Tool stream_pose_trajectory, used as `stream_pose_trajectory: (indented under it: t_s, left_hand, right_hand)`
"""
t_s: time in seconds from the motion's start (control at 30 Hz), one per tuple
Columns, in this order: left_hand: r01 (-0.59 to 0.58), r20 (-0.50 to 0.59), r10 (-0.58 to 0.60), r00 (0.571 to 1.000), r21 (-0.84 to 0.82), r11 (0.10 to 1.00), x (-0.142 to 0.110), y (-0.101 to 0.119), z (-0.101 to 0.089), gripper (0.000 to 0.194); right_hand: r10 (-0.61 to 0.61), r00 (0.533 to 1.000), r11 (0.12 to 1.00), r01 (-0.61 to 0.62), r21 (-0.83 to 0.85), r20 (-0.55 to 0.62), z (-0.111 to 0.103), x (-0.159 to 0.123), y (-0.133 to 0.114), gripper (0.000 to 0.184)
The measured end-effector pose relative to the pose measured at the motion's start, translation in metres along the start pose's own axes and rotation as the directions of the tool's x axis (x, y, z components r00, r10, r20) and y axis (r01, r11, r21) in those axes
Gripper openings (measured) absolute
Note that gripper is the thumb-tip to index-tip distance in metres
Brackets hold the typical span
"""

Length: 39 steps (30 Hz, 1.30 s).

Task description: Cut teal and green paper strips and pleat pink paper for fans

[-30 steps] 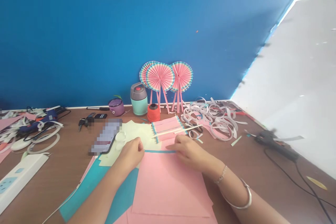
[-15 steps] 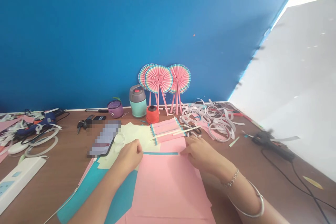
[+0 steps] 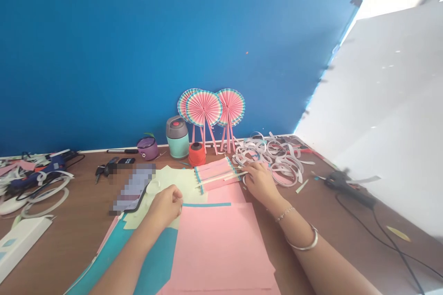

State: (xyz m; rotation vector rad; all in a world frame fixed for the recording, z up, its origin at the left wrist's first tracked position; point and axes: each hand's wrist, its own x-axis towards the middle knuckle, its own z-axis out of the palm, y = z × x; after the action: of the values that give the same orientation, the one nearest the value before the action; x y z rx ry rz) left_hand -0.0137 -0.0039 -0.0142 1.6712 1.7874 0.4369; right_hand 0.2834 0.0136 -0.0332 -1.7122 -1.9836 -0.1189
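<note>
A pink paper sheet (image 3: 221,249) lies before me, with a narrow blue strip (image 3: 206,204) along its far edge. My left hand (image 3: 166,205) is curled closed beside the strip's left end, with nothing visible in it. Beyond the sheet, my right hand (image 3: 259,182) reaches over the spot by the pleated pink paper (image 3: 216,173), where dark-handled scissors lay. It covers most of them, and whether its fingers grip them is hidden. Thin pale sticks (image 3: 224,179) rest across the pleated paper. Under the left forearm is a blue sheet (image 3: 155,258); pale yellow sheets (image 3: 173,175) lie behind.
Pink pleated fans (image 3: 204,108) stand against the blue wall beside a teal flask (image 3: 178,140) and a red thread spool (image 3: 197,153). Curled paper strips (image 3: 277,154) heap at the back right. A glue gun (image 3: 349,189) trails a cable; a phone (image 3: 133,189) and a power strip (image 3: 24,237) lie left.
My right hand has left the right end of the blue strip and moved forward to the scissors by the pleated paper. My left hand has drawn slightly away from the strip's left end.
</note>
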Motion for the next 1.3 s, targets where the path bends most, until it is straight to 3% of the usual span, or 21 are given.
stream_pose_trajectory:
  t_s: [0.17,0.27,0.33,0.4,0.5,0.63,0.73,0.93,1.1,1.3]
  left_hand:
    - [-0.007,-0.134,0.038,0.99,0.221,0.975,-0.003,0.006,-0.009,0.01]
    - [-0.093,-0.214,0.159,0.964,0.288,0.953,-0.005,0.008,-0.007,0.016]
    - [-0.255,-0.231,0.331,0.915,0.303,0.918,-0.004,0.007,-0.001,0.021]
    - [-0.432,-0.201,0.506,0.839,0.321,0.843,-0.002,0.005,0.007,0.028]
    - [-0.581,-0.08,0.636,0.768,0.333,0.743,-0.003,0.003,0.017,0.039]
    - [-0.614,0.096,0.621,0.778,0.327,0.718,-0.007,0.005,0.02,0.04]
    - [-0.614,0.149,0.601,0.785,0.324,0.72,-0.009,0.008,0.02,0.039]
    - [-0.61,0.152,0.596,0.788,0.315,0.727,-0.009,0.01,0.021,0.038]
    - [-0.639,0.12,0.637,0.762,0.299,0.709,-0.01,0.009,0.021,0.036]
    - [-0.643,0.106,0.645,0.757,0.295,0.707,-0.009,0.007,0.023,0.035]
  right_hand:
    - [0.023,0.999,0.999,-0.021,-0.05,0.048,0.003,0.0,-0.002,0.039]
    - [0.001,0.997,0.999,0.002,-0.038,0.075,0.005,0.0,-0.005,0.041]
    - [-0.037,0.995,0.999,0.039,-0.013,0.095,0.005,-0.001,-0.008,0.041]
    - [-0.088,0.989,0.996,0.086,0.017,0.118,0.005,-0.003,-0.012,0.038]
    - [-0.159,0.98,0.986,0.152,0.064,0.121,0.004,-0.004,-0.016,0.034]
    - [-0.218,0.969,0.973,0.207,0.098,0.115,0.002,-0.004,-0.02,0.033]
    - [-0.238,0.961,0.968,0.224,0.111,0.142,0.002,-0.003,-0.022,0.032]
    - [-0.2,0.972,0.972,0.182,0.146,0.122,0.006,-0.001,-0.022,0.025]
    - [-0.201,0.974,0.974,0.187,0.13,0.102,0.008,-0.001,-0.025,0.017]
    - [-0.211,0.969,0.975,0.2,0.098,0.126,0.004,0.0,-0.028,0.018]
